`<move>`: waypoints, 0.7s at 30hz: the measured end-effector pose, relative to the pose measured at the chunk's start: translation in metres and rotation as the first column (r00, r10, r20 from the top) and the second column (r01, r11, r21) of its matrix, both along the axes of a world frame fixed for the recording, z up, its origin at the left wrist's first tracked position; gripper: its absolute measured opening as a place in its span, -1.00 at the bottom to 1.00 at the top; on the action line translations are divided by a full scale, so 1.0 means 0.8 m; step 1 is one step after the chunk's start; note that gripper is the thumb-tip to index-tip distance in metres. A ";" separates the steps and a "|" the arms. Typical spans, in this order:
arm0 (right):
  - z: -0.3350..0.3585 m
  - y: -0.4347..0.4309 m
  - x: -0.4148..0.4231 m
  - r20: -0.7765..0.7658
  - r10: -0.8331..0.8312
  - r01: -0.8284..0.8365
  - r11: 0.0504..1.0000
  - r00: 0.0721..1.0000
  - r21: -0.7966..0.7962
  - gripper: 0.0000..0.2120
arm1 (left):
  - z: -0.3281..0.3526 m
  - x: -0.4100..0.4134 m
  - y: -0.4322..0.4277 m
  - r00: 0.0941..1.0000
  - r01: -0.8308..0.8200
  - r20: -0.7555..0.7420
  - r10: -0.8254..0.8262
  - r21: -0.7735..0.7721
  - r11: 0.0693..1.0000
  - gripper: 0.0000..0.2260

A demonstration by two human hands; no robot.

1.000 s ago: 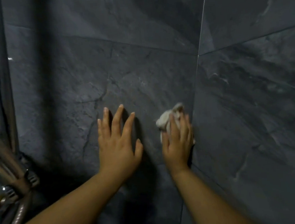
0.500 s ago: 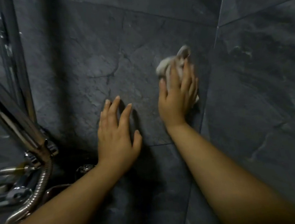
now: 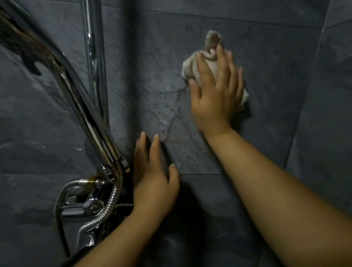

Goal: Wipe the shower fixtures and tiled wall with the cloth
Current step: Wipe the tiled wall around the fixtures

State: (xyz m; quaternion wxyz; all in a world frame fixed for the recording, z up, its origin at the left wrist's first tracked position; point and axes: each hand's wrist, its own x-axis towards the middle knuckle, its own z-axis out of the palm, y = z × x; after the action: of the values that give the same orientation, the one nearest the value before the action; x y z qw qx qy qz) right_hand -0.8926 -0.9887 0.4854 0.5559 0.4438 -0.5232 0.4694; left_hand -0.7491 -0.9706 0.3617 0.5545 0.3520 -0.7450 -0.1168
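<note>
A crumpled pale cloth (image 3: 211, 46) lies against the dark grey tiled wall (image 3: 271, 67). My right hand (image 3: 217, 90) presses it flat to the wall with straight, spread fingers, so most of the cloth is hidden under the palm. Lower and to the left, my left hand (image 3: 153, 175) rests flat on the wall with its fingers straight, right beside the chrome shower fixtures (image 3: 96, 202). A handheld shower head (image 3: 45, 59) slants up from its holder to the upper left.
A vertical chrome riser pipe (image 3: 95, 61) runs up the wall left of the hands. A ribbed metal hose (image 3: 105, 212) loops around the mixer tap. The wall corner (image 3: 313, 91) and side wall lie to the right.
The right hand has slid the cloth up and leftwards away from the corner. The view has swung left, bringing the shower fixtures into sight. The left hand stays flat on the wall.
</note>
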 end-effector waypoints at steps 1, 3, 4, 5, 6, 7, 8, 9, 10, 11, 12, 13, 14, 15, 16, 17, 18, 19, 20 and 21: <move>0.003 -0.004 0.011 0.019 -0.002 0.002 1.000 1.000 -0.010 -0.58 | -0.002 0.003 0.000 1.000 -0.002 -0.013 0.002 0.010 1.000 -0.35; -0.022 -0.008 0.023 -0.057 -0.015 0.017 0.999 0.998 0.029 -0.55 | -0.008 0.005 0.000 1.000 -0.005 -0.029 0.006 0.018 1.000 -0.34; -0.048 -0.007 0.022 -0.160 -0.002 0.017 0.996 0.987 0.090 -0.54 | -0.011 0.005 0.001 1.000 -0.008 -0.030 0.009 0.031 0.999 -0.34; -0.077 -0.003 0.018 -0.279 0.038 0.015 0.983 0.959 0.183 -0.51 | -0.014 0.005 0.003 1.000 -0.015 -0.023 0.016 0.052 0.999 -0.33; -0.106 0.003 0.010 -0.382 0.101 0.014 0.958 0.919 0.287 -0.48 | -0.018 0.006 0.003 1.000 -0.016 -0.017 0.017 0.073 0.997 -0.32; -0.131 0.011 0.002 -0.462 0.166 0.025 0.925 0.871 0.379 -0.47 | -0.022 0.009 0.004 1.000 -0.017 -0.012 0.018 0.092 0.996 -0.31; -0.145 0.017 -0.008 -0.531 0.209 0.053 0.898 0.821 0.436 -0.48 | -0.026 0.012 0.003 1.000 -0.018 -0.010 0.019 0.107 0.994 -0.31; -0.144 0.023 -0.019 -0.584 0.235 0.082 0.882 0.777 0.464 -0.51 | -0.029 0.016 0.003 1.000 -0.019 -0.010 0.020 0.134 0.991 -0.30; -0.126 0.024 -0.025 -0.613 0.245 0.104 0.873 0.751 0.476 -0.54 | -0.031 0.021 0.003 1.000 -0.019 -0.019 0.023 0.163 0.986 -0.28; -0.097 0.020 -0.026 -0.606 0.233 0.106 0.876 0.761 0.470 -0.54 | -0.031 0.026 0.003 0.999 -0.017 -0.027 0.023 0.186 0.982 -0.27; -0.060 0.015 -0.022 -0.561 0.193 0.083 0.900 0.805 0.428 -0.53 | -0.031 0.028 0.004 0.999 -0.010 -0.036 0.017 0.194 0.981 -0.27; -0.019 0.008 -0.012 -0.482 0.146 0.046 0.930 0.864 0.364 -0.52 | -0.029 0.030 0.004 0.999 -0.004 -0.044 0.013 0.189 0.982 -0.29; 0.019 0.001 0.004 -0.389 0.114 0.007 0.955 0.914 0.298 -0.52 | -0.026 0.030 0.004 0.999 -0.001 -0.048 0.010 0.178 0.984 -0.32; 0.048 -0.005 0.020 -0.306 0.098 -0.021 0.969 0.947 0.245 -0.54 | -0.024 0.030 0.006 0.999 0.003 -0.047 0.006 0.179 0.984 -0.33; 0.069 -0.011 0.037 -0.238 0.087 -0.036 0.977 0.967 0.209 -0.55 | -0.023 0.030 0.007 0.999 0.007 -0.047 0.002 0.184 0.983 -0.33; 0.079 -0.018 0.052 -0.187 0.075 -0.038 0.981 0.980 0.192 -0.56 | -0.024 0.031 0.007 0.999 0.009 -0.051 0.000 0.183 0.983 -0.32; 0.079 -0.024 0.064 -0.153 0.064 -0.036 0.983 0.986 0.181 -0.55 | -0.026 0.032 0.005 0.999 0.009 -0.050 0.000 0.188 0.982 -0.32; 0.071 -0.028 0.073 -0.143 0.066 -0.041 0.984 0.988 0.172 -0.54 | -0.029 0.033 0.006 0.999 0.004 -0.044 0.004 0.200 0.980 -0.31; 0.056 -0.031 0.081 -0.176 0.079 -0.050 0.985 0.981 0.163 -0.56 | -0.033 0.034 0.005 0.999 -0.005 -0.033 0.013 0.215 0.977 -0.29; 0.034 -0.035 0.085 -0.253 0.097 -0.056 0.985 0.962 0.164 -0.59 | -0.036 0.034 0.007 1.000 -0.017 -0.020 0.022 0.227 0.974 -0.28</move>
State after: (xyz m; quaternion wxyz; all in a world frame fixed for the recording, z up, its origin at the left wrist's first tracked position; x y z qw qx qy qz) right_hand -0.8244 -1.0166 0.5126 0.5650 0.5634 -0.4629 0.3862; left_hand -0.7222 -0.9653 0.3326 0.5202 0.4189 -0.7170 -0.1996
